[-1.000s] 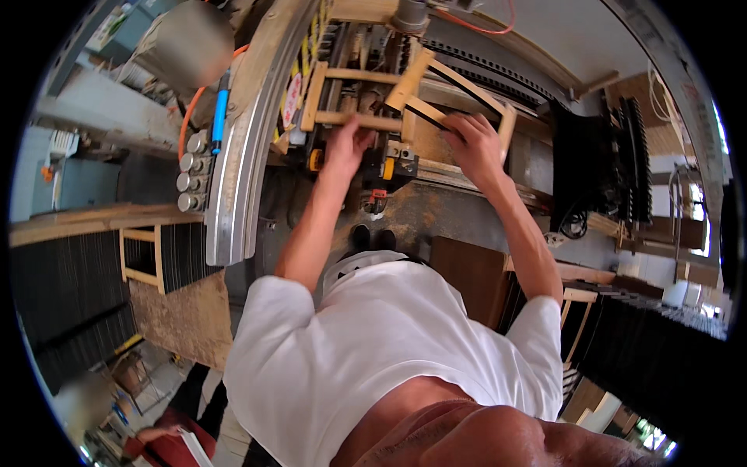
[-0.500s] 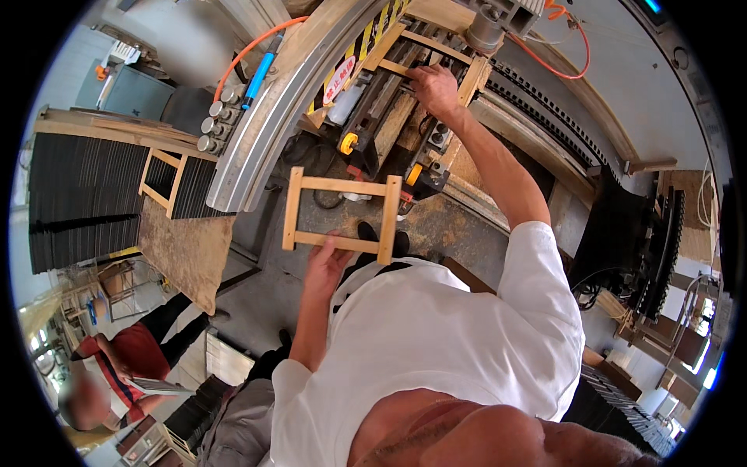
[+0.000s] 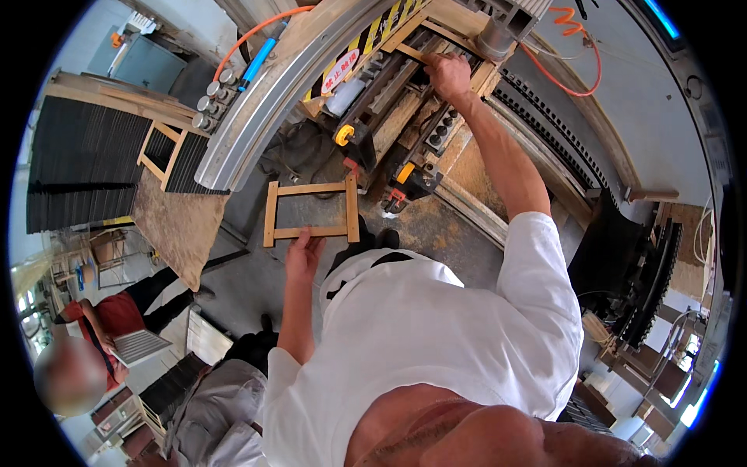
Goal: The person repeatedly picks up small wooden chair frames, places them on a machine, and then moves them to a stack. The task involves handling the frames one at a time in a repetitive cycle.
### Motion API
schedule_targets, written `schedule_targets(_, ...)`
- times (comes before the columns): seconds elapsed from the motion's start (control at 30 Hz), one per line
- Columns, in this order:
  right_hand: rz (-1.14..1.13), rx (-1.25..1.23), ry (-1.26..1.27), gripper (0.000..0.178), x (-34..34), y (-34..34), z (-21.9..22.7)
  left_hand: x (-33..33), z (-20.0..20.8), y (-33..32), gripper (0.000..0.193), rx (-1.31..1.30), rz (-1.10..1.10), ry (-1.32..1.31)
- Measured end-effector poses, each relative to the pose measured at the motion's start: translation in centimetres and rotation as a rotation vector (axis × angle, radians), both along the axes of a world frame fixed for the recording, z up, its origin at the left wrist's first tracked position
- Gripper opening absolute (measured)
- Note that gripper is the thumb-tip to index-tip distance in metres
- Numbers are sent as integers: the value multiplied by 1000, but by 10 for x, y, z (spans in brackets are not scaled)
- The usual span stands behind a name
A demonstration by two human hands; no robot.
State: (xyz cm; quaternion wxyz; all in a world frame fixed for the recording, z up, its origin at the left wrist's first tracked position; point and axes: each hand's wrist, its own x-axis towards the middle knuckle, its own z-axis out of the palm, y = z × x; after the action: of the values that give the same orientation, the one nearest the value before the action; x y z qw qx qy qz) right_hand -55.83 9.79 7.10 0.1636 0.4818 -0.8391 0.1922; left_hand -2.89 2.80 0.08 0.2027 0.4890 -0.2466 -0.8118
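My left hand [image 3: 303, 253] is closed on the near bar of a small wooden frame [image 3: 311, 188], an open rectangle with bar ends that stick out. It holds this frame up in the air, apart from the machine. A second wooden frame [image 3: 410, 53] of like colour lies in the machine [image 3: 389, 117], under its overhead metal part [image 3: 498, 37]. My right hand [image 3: 449, 76] is closed on the near bar of that second frame, with the arm stretched far forward. The fingertips of the right hand are partly hidden.
A curved metal rail [image 3: 257, 93] with yellow-black tape runs at the left. Beyond it stand black slatted stacks [image 3: 82, 163] with another wooden frame [image 3: 162, 156] beside them. A person in red [image 3: 117, 315] holds a grey panel at the lower left. An orange air hose [image 3: 595, 74] hangs at right.
The left hand and its frame have shifted a little left, and the frame now sits more level. The right hand stays at the frame in the machine. The whole view has shifted slightly.
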Motion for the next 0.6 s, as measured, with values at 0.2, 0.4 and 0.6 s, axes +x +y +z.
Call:
schedule_targets(0.2,4,26,8,26,-1,1,4,2,-14,3,32,-4,13,-35)
schedule_targets(0.4,-9,55,20,27,-2,0,4,1,-18,-2,28,-14,17,-59)
schedule_targets(0.6,-17,54,38,26,-3,2,5,4,-10,-5,25,-90,24,-56)
